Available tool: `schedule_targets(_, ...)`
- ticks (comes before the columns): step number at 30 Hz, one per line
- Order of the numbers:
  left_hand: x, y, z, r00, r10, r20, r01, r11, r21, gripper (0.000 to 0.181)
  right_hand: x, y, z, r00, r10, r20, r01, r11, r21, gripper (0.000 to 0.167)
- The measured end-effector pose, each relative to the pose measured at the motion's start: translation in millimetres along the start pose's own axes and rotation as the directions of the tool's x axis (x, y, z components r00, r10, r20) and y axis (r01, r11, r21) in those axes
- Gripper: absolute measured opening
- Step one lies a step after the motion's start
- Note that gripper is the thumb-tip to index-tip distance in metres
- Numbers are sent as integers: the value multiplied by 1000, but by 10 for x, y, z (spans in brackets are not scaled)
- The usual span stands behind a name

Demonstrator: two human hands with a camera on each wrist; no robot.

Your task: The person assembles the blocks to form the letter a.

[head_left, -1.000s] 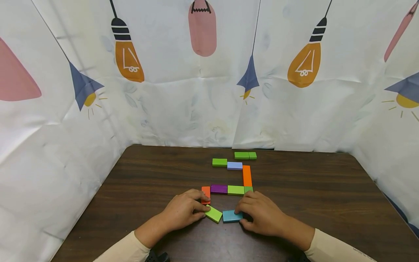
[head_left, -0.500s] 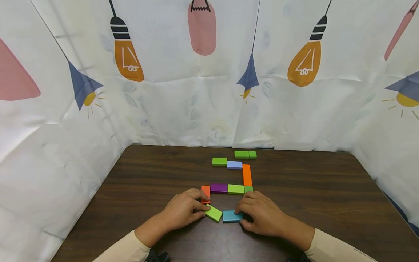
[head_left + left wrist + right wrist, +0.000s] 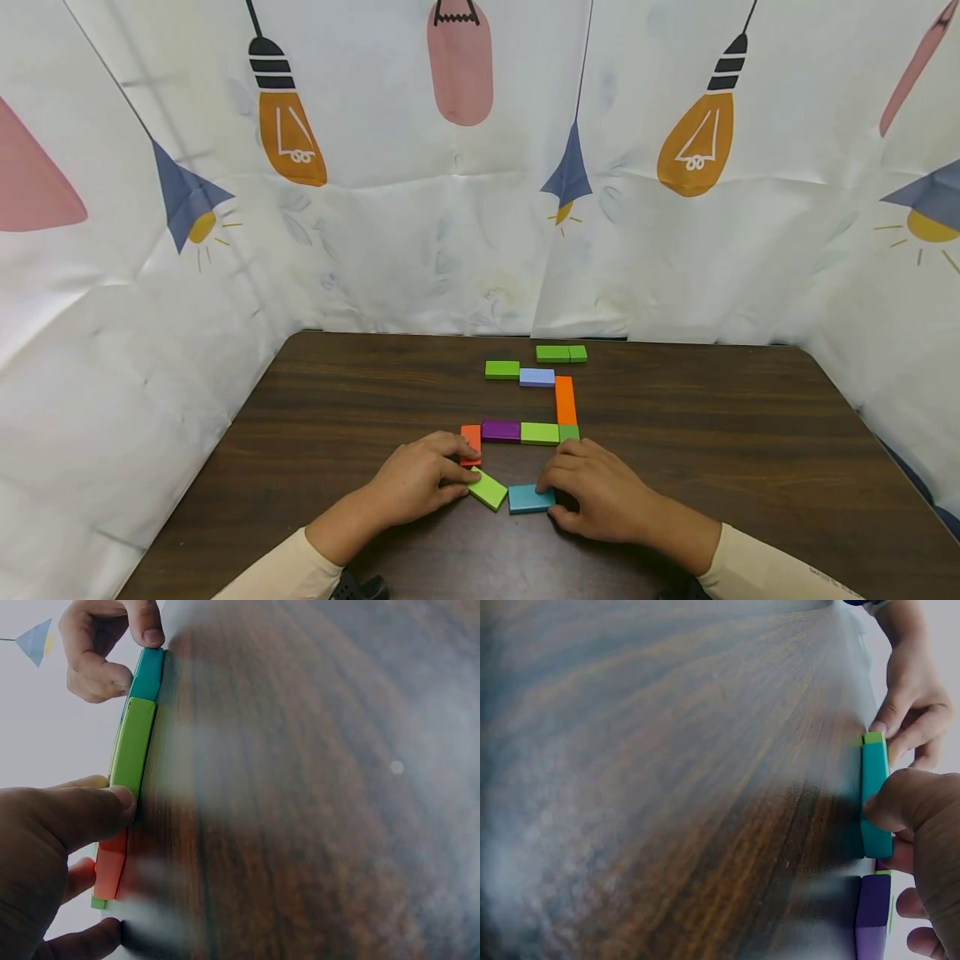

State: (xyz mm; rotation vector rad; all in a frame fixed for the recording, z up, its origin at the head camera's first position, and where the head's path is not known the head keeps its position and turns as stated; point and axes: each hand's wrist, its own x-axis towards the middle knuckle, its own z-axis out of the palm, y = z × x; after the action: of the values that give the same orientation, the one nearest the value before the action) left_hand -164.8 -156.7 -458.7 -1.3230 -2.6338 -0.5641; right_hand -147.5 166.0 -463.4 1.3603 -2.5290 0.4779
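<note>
My left hand pinches a lime green block between thumb and index finger; the block lies flat and slanted. Its other fingers are at the red-orange block, which they partly cover. My right hand holds a blue block by its right end, thumb on the near side and index finger on the far side. The near corners of the lime and blue blocks almost meet. In the right wrist view, a purple block lies beside my lower right fingers; my hand seems to hide it from the head view.
Beyond the hands, a purple block, a light green block and a smaller green block form a row. An orange block leads to a lavender block and a green block. Two green blocks lie farthest back.
The blue block and the near end of the lime block have shifted very slightly toward me. Both hands keep their hold; the head view has drifted a little.
</note>
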Motion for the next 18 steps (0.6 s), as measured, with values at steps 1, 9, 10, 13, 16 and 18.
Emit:
schedule_targets(1,-1,-3,0,1000,1,0,-1,1000,1,23,1,-1,0,1000,-1,2,1,1000,0,21)
schedule_targets(9,-4,-7,3,1000,2,-6,-2,1000,2,24,3,-11,-1,1000,-8,0,8,1000,-6,21)
schedule_targets(10,-4,-6,3,1000,1,-8,-1,1000,1,24,4,-12,-2,1000,-9,0,9,1000,-7,21)
schedule_targets(13,-6,-4,6,1000,0,-11,0,1000,-3,23,2,-14,-7,1000,-10,2,10,1000,-9,22)
schedule_targets(16,-6,-4,10,1000,-2,-12,1,1000,-6,23,-3,-13,-12,1000,-5,2,5,1000,0,23)
schedule_targets(18,-5,-4,11,1000,-3,-11,3,1000,-7,24,-8,-9,-14,1000,-3,-2,3,1000,9,23)
